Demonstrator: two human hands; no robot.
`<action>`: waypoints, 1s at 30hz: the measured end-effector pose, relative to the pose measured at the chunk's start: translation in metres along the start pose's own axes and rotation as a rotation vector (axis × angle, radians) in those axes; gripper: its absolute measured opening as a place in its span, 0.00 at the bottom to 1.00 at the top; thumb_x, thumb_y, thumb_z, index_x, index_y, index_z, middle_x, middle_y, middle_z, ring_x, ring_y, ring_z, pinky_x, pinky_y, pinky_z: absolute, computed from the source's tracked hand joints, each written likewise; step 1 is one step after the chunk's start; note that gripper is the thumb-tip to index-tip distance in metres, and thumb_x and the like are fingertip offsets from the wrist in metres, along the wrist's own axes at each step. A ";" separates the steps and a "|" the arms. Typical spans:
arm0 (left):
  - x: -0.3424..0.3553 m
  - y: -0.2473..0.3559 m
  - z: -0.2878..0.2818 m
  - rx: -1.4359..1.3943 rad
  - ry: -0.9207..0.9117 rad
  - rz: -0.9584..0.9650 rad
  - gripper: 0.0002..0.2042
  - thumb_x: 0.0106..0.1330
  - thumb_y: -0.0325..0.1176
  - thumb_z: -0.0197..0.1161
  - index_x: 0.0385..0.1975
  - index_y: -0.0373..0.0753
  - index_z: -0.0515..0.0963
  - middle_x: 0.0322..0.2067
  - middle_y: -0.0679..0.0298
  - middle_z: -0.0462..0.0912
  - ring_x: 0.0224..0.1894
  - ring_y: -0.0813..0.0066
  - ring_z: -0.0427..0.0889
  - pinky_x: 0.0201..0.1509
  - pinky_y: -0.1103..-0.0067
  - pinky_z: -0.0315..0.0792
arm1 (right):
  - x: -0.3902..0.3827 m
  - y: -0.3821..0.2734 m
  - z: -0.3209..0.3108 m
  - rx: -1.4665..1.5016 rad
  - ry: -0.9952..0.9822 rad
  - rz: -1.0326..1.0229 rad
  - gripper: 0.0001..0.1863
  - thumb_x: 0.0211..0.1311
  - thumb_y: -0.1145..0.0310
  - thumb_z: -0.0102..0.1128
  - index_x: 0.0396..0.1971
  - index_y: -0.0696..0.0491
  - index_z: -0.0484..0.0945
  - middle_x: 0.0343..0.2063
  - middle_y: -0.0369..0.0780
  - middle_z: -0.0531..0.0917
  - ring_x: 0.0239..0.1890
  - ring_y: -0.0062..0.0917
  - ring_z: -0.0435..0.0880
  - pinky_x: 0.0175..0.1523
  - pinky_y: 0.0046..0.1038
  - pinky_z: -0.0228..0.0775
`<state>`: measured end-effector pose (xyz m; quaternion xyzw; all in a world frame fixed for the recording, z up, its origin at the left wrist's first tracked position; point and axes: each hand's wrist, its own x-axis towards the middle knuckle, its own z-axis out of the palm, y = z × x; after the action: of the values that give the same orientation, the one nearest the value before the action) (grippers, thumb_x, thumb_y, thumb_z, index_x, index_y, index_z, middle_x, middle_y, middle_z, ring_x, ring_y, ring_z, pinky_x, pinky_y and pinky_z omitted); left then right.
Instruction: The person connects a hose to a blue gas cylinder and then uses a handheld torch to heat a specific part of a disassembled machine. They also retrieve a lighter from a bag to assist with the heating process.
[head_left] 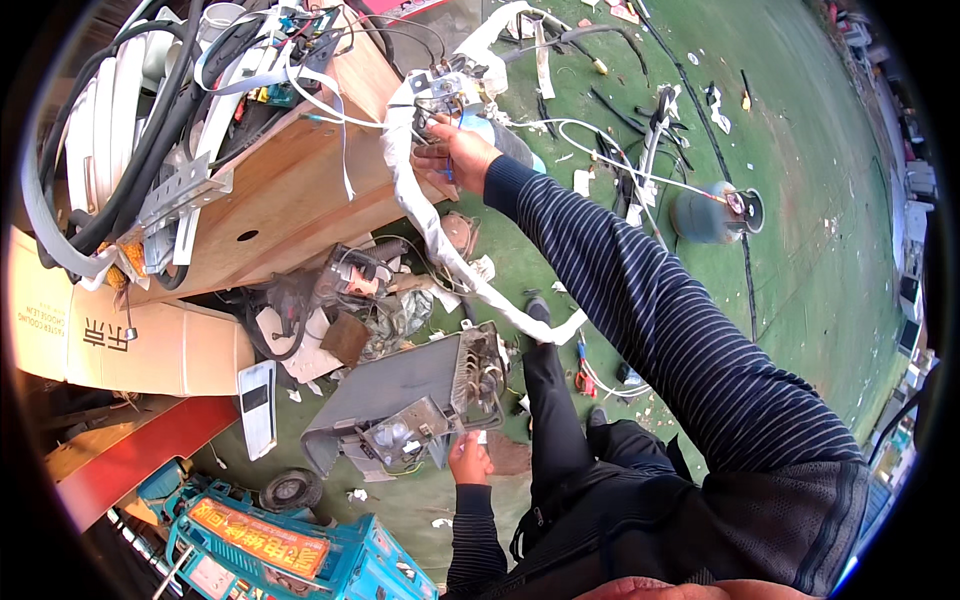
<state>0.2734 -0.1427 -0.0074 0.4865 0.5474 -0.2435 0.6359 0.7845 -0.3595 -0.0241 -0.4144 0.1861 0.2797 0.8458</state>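
My right hand [455,155] reaches out to the far corner of a wooden box [320,190], its fingers apart beside a white wrapped pipe [432,225]. Just above the fingers is a small metal assembly [437,90] with thin wires. Close to my body, my left hand [470,461] has its fingers curled beside the open end of a grey air-conditioner outdoor unit [385,392]. Something small and white shows at its fingertips, too small to name. Exposed copper-coloured tubes and fittings [485,370] are on that unit's end.
Coiled hoses and cables [120,130] are heaped on the wooden box. A cardboard box [130,325] and a blue vehicle [270,550] stand at the left. A grey-blue gas cylinder [705,213], red-handled pliers [585,378] and scraps lie on the green floor [800,290].
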 end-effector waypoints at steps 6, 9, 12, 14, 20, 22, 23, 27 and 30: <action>-0.012 -0.004 -0.006 -0.044 0.118 -0.060 0.11 0.73 0.40 0.61 0.44 0.39 0.77 0.17 0.74 0.64 0.13 0.84 0.59 0.14 0.80 0.54 | 0.048 0.002 0.003 0.276 -0.060 -0.002 0.21 0.73 0.52 0.52 0.61 0.44 0.73 0.54 0.39 0.82 0.49 0.37 0.85 0.51 0.41 0.80; -0.014 -0.004 0.019 0.050 0.073 -0.087 0.11 0.73 0.40 0.61 0.44 0.38 0.77 0.17 0.74 0.64 0.13 0.84 0.59 0.14 0.80 0.55 | 0.046 0.010 0.008 0.298 -0.006 -0.044 0.24 0.69 0.51 0.58 0.61 0.43 0.73 0.54 0.34 0.81 0.48 0.35 0.84 0.51 0.37 0.76; -0.013 0.016 0.056 0.115 0.046 0.011 0.11 0.74 0.38 0.61 0.45 0.37 0.77 0.17 0.74 0.64 0.12 0.85 0.58 0.14 0.81 0.53 | 0.032 0.025 0.002 0.388 0.021 -0.104 0.14 0.65 0.56 0.61 0.47 0.46 0.80 0.41 0.35 0.85 0.38 0.27 0.83 0.45 0.33 0.72; -0.007 0.073 0.086 0.162 0.065 0.212 0.09 0.74 0.35 0.61 0.45 0.37 0.77 0.16 0.75 0.64 0.12 0.87 0.57 0.14 0.82 0.52 | 0.034 0.020 -0.005 0.455 -0.070 -0.117 0.14 0.64 0.59 0.58 0.48 0.44 0.79 0.45 0.34 0.84 0.45 0.27 0.84 0.47 0.36 0.73; 0.037 0.245 0.192 0.238 0.087 0.981 0.12 0.73 0.27 0.61 0.52 0.30 0.76 0.28 0.68 0.76 0.22 0.85 0.72 0.22 0.84 0.67 | 0.007 0.033 -0.033 0.827 -0.376 -0.011 0.19 0.71 0.59 0.49 0.58 0.45 0.74 0.59 0.40 0.77 0.56 0.35 0.83 0.58 0.46 0.74; 0.051 0.278 0.229 0.305 0.154 1.174 0.17 0.71 0.26 0.64 0.56 0.26 0.74 0.40 0.62 0.81 0.36 0.80 0.80 0.38 0.82 0.76 | 0.012 0.029 -0.026 0.600 -0.183 -0.065 0.18 0.72 0.62 0.50 0.58 0.47 0.74 0.55 0.39 0.79 0.52 0.33 0.85 0.51 0.41 0.78; 0.043 0.295 0.243 0.282 0.167 1.083 0.20 0.69 0.26 0.66 0.58 0.24 0.73 0.47 0.59 0.81 0.43 0.76 0.81 0.46 0.80 0.77 | 0.015 0.029 -0.019 0.488 -0.090 -0.092 0.17 0.73 0.64 0.51 0.58 0.47 0.75 0.53 0.39 0.80 0.50 0.33 0.86 0.48 0.38 0.80; 0.073 0.330 0.260 0.340 0.077 1.077 0.18 0.68 0.27 0.69 0.54 0.27 0.76 0.42 0.60 0.84 0.35 0.80 0.80 0.34 0.83 0.74 | 0.027 0.021 -0.001 0.364 0.026 -0.123 0.18 0.64 0.62 0.70 0.51 0.47 0.78 0.38 0.30 0.83 0.35 0.20 0.87 0.31 0.23 0.77; 0.089 0.334 0.263 0.444 0.001 1.077 0.11 0.69 0.24 0.66 0.48 0.27 0.79 0.36 0.65 0.84 0.34 0.81 0.79 0.38 0.80 0.74 | 0.032 0.019 0.005 0.390 0.083 -0.163 0.13 0.62 0.61 0.73 0.41 0.46 0.80 0.27 0.27 0.82 0.23 0.13 0.82 0.20 0.20 0.66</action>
<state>0.7002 -0.2192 0.0085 0.8180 0.1592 0.0055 0.5527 0.7977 -0.3362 -0.0495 -0.2679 0.2372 0.1518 0.9214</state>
